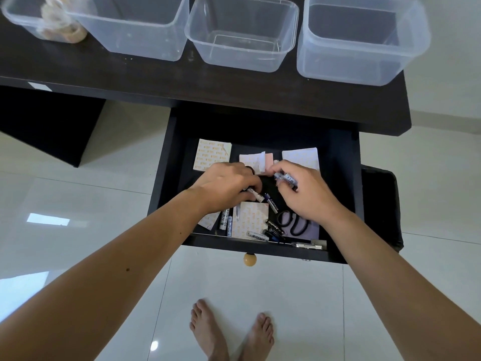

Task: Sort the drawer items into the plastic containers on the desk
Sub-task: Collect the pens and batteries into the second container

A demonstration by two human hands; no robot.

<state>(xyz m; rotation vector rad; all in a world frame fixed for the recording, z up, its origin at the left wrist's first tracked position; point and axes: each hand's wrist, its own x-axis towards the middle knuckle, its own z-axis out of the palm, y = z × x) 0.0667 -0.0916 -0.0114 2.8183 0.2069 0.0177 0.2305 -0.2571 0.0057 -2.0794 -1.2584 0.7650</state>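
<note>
Evidently gathering like with like: right hand (307, 194) clutching batteries (286, 177), left hand (229, 186) pinching another battery (256, 195) inside drawer (166, 178), containers (242, 32) waiting on desk (156, 79)

home: dark desk (182, 82), tiled floor (286, 295) (bare feet (229, 332))

Clear plastic containers (242, 35), glossy floor tiles (286, 295)

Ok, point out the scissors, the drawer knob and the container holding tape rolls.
scissors (292, 223), head view, on the black handle loops.
drawer knob (250, 259), head view, middle of the round wooden knob.
container holding tape rolls (19, 18), head view, on its clear left wall.
</note>
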